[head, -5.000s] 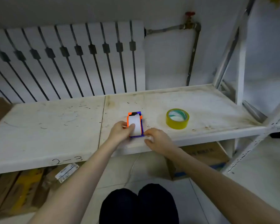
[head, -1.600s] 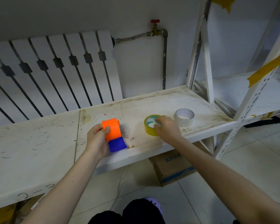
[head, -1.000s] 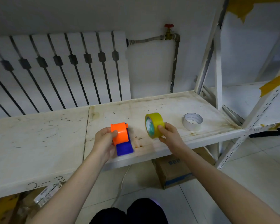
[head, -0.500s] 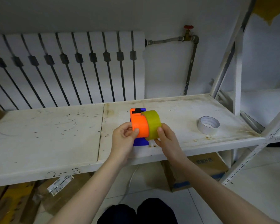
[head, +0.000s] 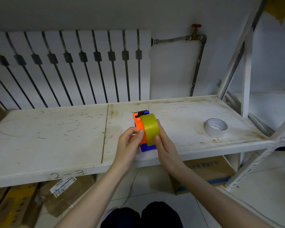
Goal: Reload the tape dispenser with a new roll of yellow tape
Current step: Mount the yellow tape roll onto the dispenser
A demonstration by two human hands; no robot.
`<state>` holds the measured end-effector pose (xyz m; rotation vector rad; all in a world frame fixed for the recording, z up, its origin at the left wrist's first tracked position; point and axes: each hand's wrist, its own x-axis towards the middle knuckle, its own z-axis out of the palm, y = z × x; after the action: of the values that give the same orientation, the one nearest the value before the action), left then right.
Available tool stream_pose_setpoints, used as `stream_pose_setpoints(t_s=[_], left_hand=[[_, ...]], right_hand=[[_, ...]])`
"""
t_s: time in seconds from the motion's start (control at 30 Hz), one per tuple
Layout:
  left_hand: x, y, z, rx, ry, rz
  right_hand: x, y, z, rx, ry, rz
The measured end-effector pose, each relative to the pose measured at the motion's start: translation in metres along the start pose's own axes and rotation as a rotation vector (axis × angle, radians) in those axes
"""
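Observation:
An orange and blue tape dispenser (head: 139, 127) stands near the front edge of the white shelf (head: 56, 137). My left hand (head: 129, 143) grips its orange left side, thumb on the front. A roll of yellow tape (head: 150, 128) stands on edge, pressed against the dispenser's right side. My right hand (head: 164, 145) holds the roll from the right, with its thumb on the roll's front face. How far the roll sits on the dispenser's hub is hidden.
A white, nearly empty tape roll (head: 216, 127) lies flat on the shelf to the right. A radiator (head: 69, 66) and a pipe with a red valve (head: 196, 26) stand behind. A slanted shelf post (head: 237, 51) rises at the right. Cardboard boxes (head: 209, 170) sit under the shelf.
My right hand picked up the yellow roll, turned it on edge and carried it left against the dispenser. An old white roll was taken out and set down at the right.

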<state>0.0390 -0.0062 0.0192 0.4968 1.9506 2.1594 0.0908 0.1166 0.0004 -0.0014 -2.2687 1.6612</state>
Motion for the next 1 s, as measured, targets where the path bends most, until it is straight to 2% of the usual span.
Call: stream_pose_setpoints(t_s=[0.27, 0.5, 0.63, 0.73, 1.0], left_hand=[[0.001, -0.003, -0.002, -0.030, -0.013, 0.017], [0.001, -0.003, -0.004, -0.046, -0.013, 0.033], [0.000, -0.003, -0.005, 0.013, -0.046, 0.055], [-0.002, -0.004, -0.007, 0.067, -0.106, 0.068], [-0.006, -0.007, -0.011, 0.069, -0.278, 0.021]], right_hand=[[-0.002, 0.002, 0.005, -0.074, -0.076, -0.053], [0.000, 0.010, 0.002, -0.083, -0.038, -0.073], [0.002, 0.016, -0.007, 0.059, 0.119, 0.106], [0.006, 0.017, -0.014, 0.073, 0.144, 0.151], [0.018, 0.008, -0.021, 0.278, -0.077, 0.229]])
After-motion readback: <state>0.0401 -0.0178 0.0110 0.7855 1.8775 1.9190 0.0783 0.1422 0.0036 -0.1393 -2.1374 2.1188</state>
